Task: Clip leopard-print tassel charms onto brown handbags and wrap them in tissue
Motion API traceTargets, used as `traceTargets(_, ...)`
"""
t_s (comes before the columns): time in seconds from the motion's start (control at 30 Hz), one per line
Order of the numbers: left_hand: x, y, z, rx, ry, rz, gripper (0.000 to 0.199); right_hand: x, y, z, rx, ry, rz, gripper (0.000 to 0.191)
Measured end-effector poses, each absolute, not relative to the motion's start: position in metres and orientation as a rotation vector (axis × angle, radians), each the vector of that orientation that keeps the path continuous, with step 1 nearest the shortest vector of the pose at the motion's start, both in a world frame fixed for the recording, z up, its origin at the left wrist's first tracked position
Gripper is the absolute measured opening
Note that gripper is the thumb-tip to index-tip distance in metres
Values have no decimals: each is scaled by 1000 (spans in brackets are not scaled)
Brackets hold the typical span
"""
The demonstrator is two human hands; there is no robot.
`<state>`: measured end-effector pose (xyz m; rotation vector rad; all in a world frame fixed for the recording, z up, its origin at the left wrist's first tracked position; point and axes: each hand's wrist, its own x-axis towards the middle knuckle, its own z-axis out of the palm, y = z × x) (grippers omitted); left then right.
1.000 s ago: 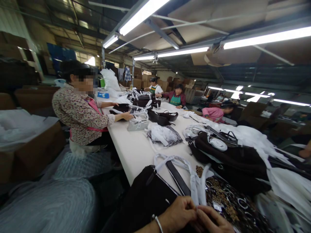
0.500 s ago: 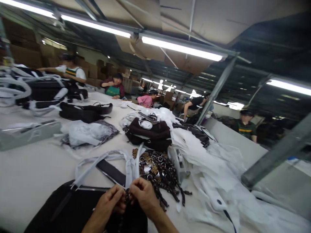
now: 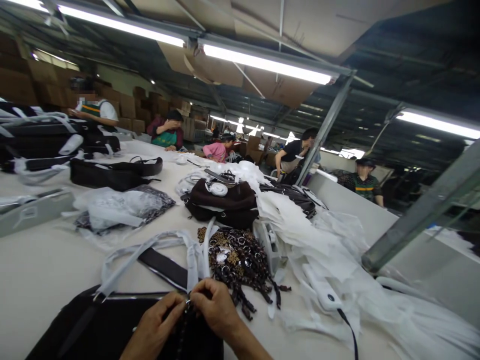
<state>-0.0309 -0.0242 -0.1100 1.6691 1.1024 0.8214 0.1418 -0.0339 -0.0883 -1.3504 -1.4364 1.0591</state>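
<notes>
Strip lights (image 3: 266,64) run slantwise across the top of the frame under a dark roof, w/ stacked cardboard boxes (image 3: 48,82) upper left & several co-workers (image 3: 167,132) across the mid-bg. White worktable (image 3: 37,265) fills most of the lower half. Grey plastic bin (image 3: 41,212) at left edge has a molded mark on its side, too blurred to read; shiny tag (image 3: 222,256) in the charm pile (image 3: 242,262), just right of ctr, is also too small to read. Behind that pile sits a dark brown bag (image 3: 225,200); left of it, a clear plastic packet (image 3: 123,207). Right side: white sheets (image 3: 300,225), power strip (image 3: 323,287) w/ black cord, slanted metal post (image 3: 420,215). Btm ctr-left, a black bag (image 3: 101,325) lies w/ its wrapped handles (image 3: 150,242) up. Over its right end, L hand (image 3: 153,320) & R hand (image 3: 219,307) meet, fingertips in a narrow pinch at the ring of a dark charm (image 3: 182,327), which hangs btwn them, against the bag.
</notes>
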Motion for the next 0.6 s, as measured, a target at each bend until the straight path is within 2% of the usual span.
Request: traceTargets(0.6,-29,-29,-103,1677,1126,869,32,139,-38,-83,-1357,-1652,854,8)
